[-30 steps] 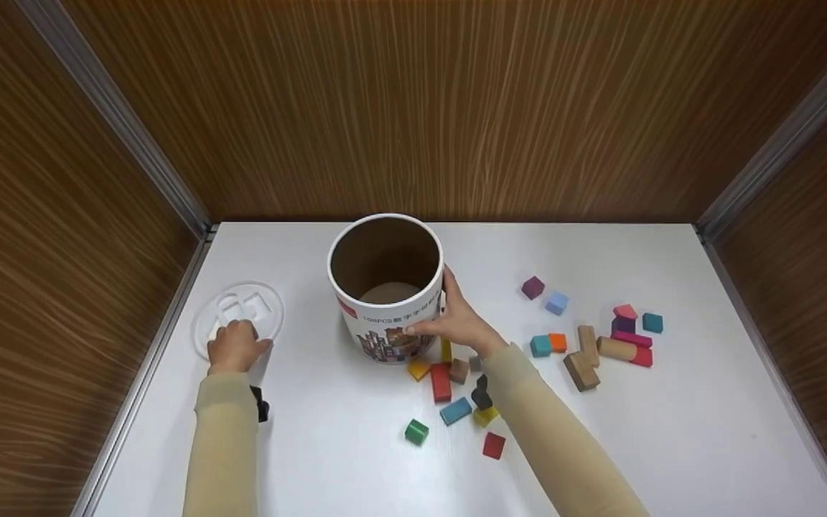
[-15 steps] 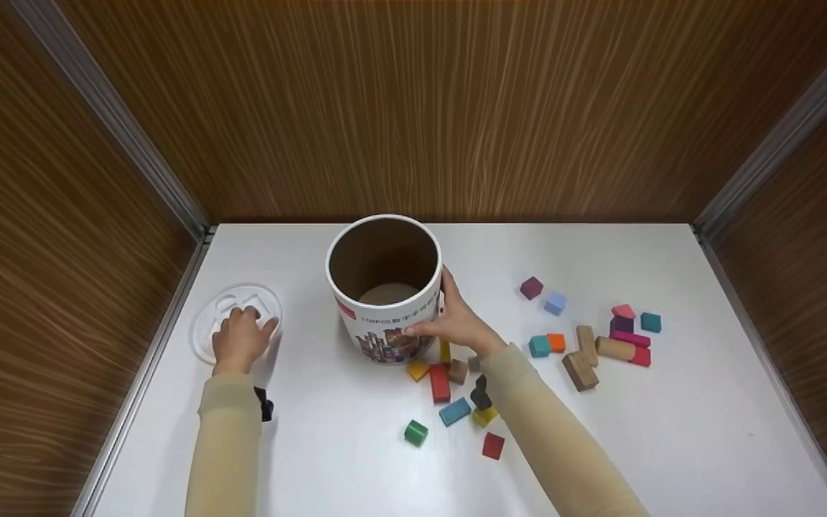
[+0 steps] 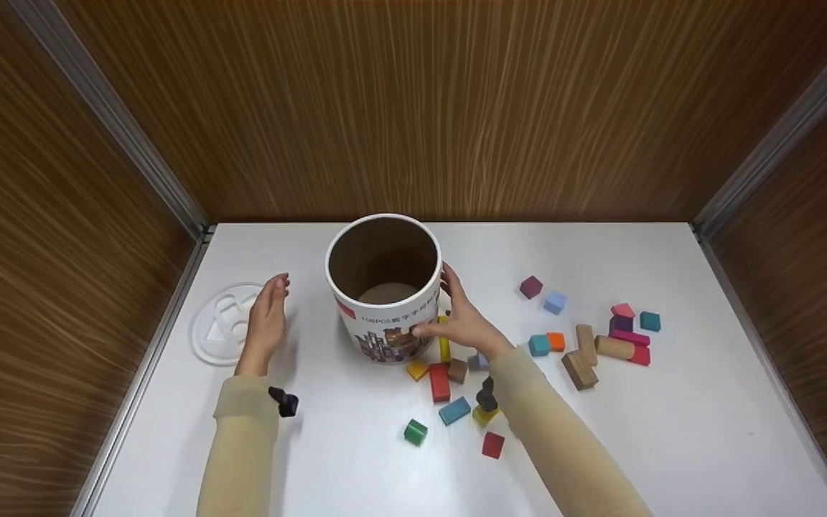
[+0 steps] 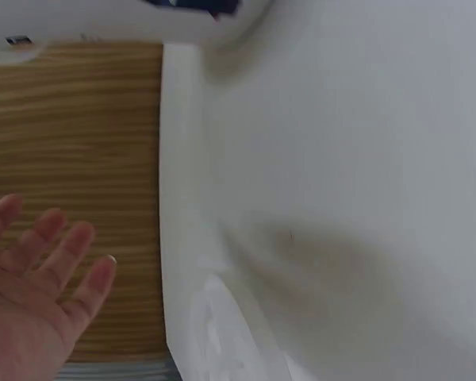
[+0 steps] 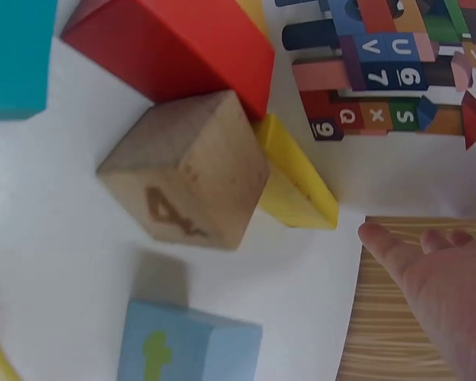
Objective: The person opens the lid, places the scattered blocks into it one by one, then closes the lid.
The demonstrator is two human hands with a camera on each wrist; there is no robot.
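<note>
Head view: lighting is bright and even, apparently overhead; pale glare shows on the white surface (image 3: 356, 467), nearer the camera than the fingers. The interior of the container (image 3: 392, 341), between both hands' fingers, is dark. Left wrist view: dimmer, grey cast, generally soft; a broad diffuse shadow lies right of the left fingers (image 4: 65, 258). Right wrist view: clearer; markings on the wooden block (image 5: 186, 175), left of the right fingers (image 5: 393, 252), are legible.

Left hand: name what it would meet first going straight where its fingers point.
Probably the brown wood-grain back wall; the left hand seems lined up to pass left of the white printed cylindrical tub, though depth is unclear.
</note>
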